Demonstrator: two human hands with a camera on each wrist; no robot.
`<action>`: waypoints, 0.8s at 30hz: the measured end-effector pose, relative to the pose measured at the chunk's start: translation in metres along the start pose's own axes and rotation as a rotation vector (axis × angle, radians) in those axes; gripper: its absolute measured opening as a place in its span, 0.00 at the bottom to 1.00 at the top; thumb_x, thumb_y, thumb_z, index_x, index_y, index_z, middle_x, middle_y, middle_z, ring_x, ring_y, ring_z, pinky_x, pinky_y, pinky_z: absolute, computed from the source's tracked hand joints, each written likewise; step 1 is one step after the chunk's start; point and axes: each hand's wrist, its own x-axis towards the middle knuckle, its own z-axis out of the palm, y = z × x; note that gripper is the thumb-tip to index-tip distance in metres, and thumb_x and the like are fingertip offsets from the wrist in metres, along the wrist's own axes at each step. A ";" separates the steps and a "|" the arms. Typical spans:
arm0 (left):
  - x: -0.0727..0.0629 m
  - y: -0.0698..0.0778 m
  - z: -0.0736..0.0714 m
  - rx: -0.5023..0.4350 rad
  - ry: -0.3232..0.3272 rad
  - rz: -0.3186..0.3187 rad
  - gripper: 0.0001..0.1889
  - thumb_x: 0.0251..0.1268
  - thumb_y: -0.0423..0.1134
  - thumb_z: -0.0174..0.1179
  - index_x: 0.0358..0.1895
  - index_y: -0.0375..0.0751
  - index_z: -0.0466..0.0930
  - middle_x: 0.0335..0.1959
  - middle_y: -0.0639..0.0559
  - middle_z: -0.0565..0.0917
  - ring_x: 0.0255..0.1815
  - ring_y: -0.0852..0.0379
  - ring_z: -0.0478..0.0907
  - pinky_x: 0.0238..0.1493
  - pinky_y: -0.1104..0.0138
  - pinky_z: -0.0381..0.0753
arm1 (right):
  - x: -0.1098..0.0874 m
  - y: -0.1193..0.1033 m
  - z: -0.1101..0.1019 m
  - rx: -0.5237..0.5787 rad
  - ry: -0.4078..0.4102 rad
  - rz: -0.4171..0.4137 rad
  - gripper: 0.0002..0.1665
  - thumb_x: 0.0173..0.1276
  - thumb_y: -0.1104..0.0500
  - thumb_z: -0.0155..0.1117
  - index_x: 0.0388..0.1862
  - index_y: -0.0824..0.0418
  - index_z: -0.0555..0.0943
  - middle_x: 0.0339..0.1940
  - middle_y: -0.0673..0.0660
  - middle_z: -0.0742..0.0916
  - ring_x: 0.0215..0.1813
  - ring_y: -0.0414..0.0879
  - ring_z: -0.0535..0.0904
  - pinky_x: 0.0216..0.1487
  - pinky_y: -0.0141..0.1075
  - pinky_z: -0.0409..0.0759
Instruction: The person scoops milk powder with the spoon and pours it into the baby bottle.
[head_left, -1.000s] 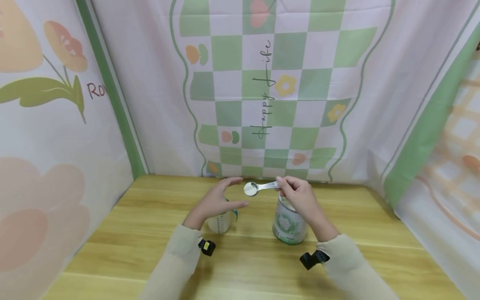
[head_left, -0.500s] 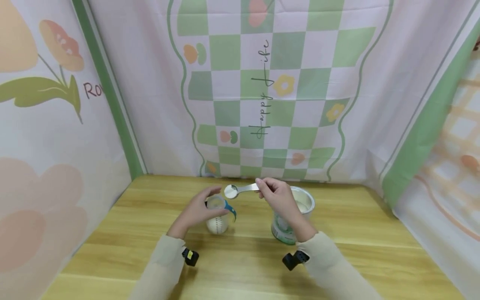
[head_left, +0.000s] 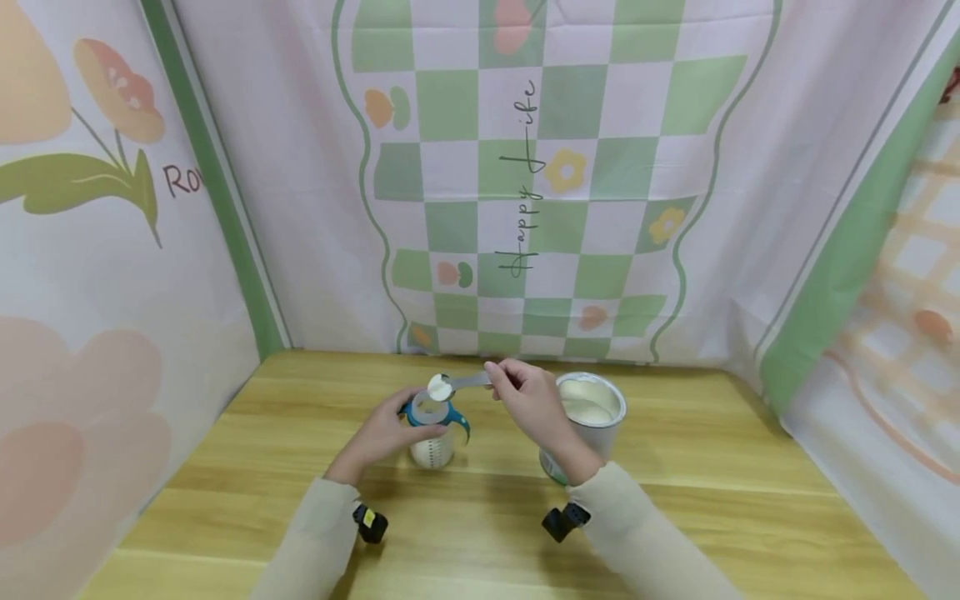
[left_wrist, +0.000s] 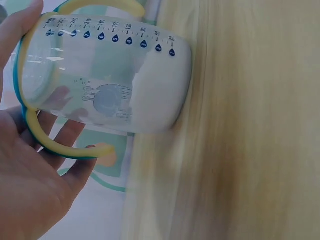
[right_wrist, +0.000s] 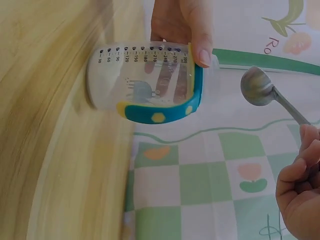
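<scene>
A clear baby bottle [head_left: 432,451] with blue-and-yellow handles stands upright and uncapped on the table. White powder [left_wrist: 160,90] fills its lower part in the left wrist view. My left hand [head_left: 381,435] holds the bottle near its top, thumb on the near side and fingers behind the collar [right_wrist: 198,80]. Between thumb and fingers my right hand [head_left: 528,407] pinches the handle of a metal measuring spoon [right_wrist: 257,87]. The spoon's bowl carries white powder and is close above the bottle's open mouth [head_left: 431,407]. In the right wrist view only the bowl's underside shows.
To the right, behind my right forearm, stands an open can [head_left: 606,433] of pale powder. The wooden table [head_left: 480,533] ends at a patterned curtain [head_left: 517,167] behind, and more printed cloth hangs at both sides.
My right hand has carried the spoon leftward from over the can to above the bottle. My left hand has come down from open fingers to hold the bottle's collar. The can's mouth is now uncovered.
</scene>
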 end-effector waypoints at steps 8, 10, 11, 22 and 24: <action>-0.002 -0.002 0.001 -0.025 -0.009 -0.041 0.42 0.53 0.57 0.75 0.72 0.51 0.69 0.63 0.50 0.78 0.67 0.43 0.70 0.64 0.37 0.66 | 0.000 0.004 0.012 -0.067 0.011 -0.065 0.21 0.79 0.46 0.55 0.27 0.52 0.82 0.20 0.46 0.81 0.16 0.42 0.69 0.16 0.35 0.68; -0.001 -0.003 0.001 -0.045 -0.013 -0.042 0.42 0.54 0.57 0.75 0.72 0.50 0.69 0.62 0.50 0.78 0.66 0.43 0.71 0.63 0.38 0.67 | -0.001 0.004 0.015 -0.073 0.016 -0.105 0.20 0.79 0.47 0.56 0.27 0.53 0.83 0.20 0.47 0.81 0.16 0.40 0.69 0.16 0.34 0.68; -0.001 -0.004 0.001 -0.053 -0.015 -0.044 0.42 0.54 0.57 0.75 0.72 0.50 0.69 0.62 0.50 0.78 0.66 0.43 0.71 0.63 0.39 0.68 | -0.001 0.004 0.016 -0.077 0.020 -0.123 0.20 0.79 0.48 0.56 0.27 0.53 0.83 0.19 0.47 0.81 0.16 0.40 0.69 0.16 0.33 0.68; -0.002 -0.007 0.002 -0.059 -0.013 -0.073 0.46 0.52 0.60 0.75 0.75 0.52 0.66 0.65 0.51 0.76 0.66 0.43 0.70 0.63 0.40 0.68 | -0.003 0.008 0.027 -0.240 0.079 -0.422 0.15 0.76 0.60 0.62 0.26 0.59 0.80 0.18 0.44 0.72 0.19 0.35 0.64 0.18 0.29 0.66; -0.002 -0.007 0.002 -0.063 -0.013 -0.069 0.46 0.53 0.59 0.75 0.74 0.52 0.66 0.65 0.51 0.76 0.66 0.43 0.70 0.63 0.40 0.68 | -0.003 0.009 0.028 -0.273 0.078 -0.464 0.13 0.75 0.61 0.62 0.27 0.59 0.81 0.19 0.45 0.74 0.20 0.35 0.65 0.19 0.28 0.67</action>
